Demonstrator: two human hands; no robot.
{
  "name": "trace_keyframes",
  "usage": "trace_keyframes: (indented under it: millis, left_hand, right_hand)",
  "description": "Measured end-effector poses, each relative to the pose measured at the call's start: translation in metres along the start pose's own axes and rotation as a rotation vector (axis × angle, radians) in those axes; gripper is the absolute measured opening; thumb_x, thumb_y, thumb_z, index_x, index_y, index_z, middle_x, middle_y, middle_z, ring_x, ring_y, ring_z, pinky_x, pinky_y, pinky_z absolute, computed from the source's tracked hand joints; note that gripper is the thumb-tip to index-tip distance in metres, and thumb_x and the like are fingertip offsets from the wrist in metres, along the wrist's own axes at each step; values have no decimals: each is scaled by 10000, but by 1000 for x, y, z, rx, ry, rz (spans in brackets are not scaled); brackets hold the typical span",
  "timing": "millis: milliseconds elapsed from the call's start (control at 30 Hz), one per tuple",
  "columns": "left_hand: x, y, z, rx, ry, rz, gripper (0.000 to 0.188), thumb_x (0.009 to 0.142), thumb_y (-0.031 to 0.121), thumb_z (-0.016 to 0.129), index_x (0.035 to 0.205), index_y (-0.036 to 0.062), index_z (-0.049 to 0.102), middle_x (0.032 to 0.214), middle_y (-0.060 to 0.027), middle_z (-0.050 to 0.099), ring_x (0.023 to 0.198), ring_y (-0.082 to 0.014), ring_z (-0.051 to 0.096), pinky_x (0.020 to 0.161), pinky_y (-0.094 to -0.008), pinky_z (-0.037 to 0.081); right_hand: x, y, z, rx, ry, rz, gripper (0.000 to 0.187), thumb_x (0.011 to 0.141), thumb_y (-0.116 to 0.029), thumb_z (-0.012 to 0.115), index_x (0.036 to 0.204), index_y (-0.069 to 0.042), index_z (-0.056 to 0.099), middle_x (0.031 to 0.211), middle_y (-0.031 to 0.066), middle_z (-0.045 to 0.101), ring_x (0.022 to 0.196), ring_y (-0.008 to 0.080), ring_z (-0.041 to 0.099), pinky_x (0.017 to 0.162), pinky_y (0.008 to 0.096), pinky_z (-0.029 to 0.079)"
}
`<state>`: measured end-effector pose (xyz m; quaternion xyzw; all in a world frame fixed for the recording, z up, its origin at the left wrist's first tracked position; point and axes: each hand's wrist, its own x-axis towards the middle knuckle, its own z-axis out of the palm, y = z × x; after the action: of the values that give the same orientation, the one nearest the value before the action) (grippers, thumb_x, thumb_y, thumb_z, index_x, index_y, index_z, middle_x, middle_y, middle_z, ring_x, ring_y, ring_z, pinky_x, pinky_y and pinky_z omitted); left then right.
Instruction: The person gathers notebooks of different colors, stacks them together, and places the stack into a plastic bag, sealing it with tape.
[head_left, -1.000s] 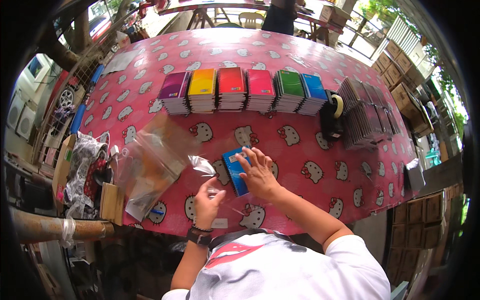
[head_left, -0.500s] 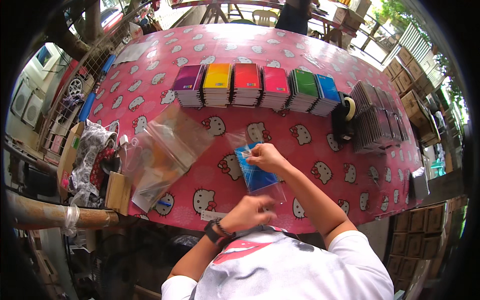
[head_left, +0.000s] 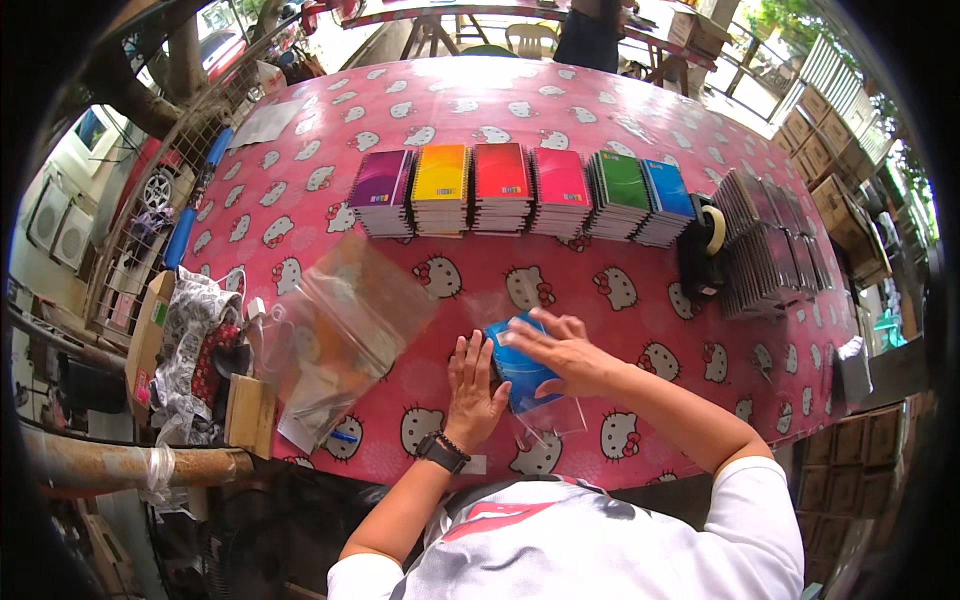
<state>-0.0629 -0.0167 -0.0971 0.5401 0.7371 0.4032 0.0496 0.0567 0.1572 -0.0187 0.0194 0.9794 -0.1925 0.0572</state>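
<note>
A small blue spiral notebook (head_left: 524, 385) lies in a clear plastic sleeve (head_left: 562, 420) on the pink table near me, its upper end tilted a little left. My right hand (head_left: 566, 356) reaches over the notebook's upper part, fingers spread; they hide some of the cover. Flat along its left edge rests my left hand (head_left: 473, 396), fingers stretched out and thumb apart. Neither hand grips anything. To the left of my left hand lies a pile of larger clear plastic bags (head_left: 350, 310).
Purple, yellow, red, pink, green and blue notebook stacks (head_left: 501, 180) stand in a row beyond my hands. At their right are a black tape dispenser (head_left: 697, 262) and wrapped stacks (head_left: 765, 270). A blue pen (head_left: 344, 437) and wooden block (head_left: 250, 415) lie near left.
My right hand has gone from pinching near the notebook's top to spreading over it. My left hand has moved up from below to its left edge. The whole view has shifted slightly.
</note>
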Motion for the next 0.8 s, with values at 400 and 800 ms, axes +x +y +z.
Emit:
trace_keyframes:
  millis: [400,800]
  left_hand:
    - [14,4,2,87,-297,39,644,899,362,454,1444,160,179,1519,-9,83,1392,-324,-61,1060,-591,-18]
    - [40,17,-12,223,-399,-76,679,781,584,537,1376,313,355,1501,88,155,1383,-353,-52,1008,-693,3]
  right_hand:
    - [17,5,31,74,28,226,1271,487,-567,786,1455,-138,83,1525,38,19,1373,394,-78,998,688,124]
    - [-64,78,-23,-68,899,374,474,722,-211,721,1133,-37,562,1164,142,560,1113,307,493,941,405,392]
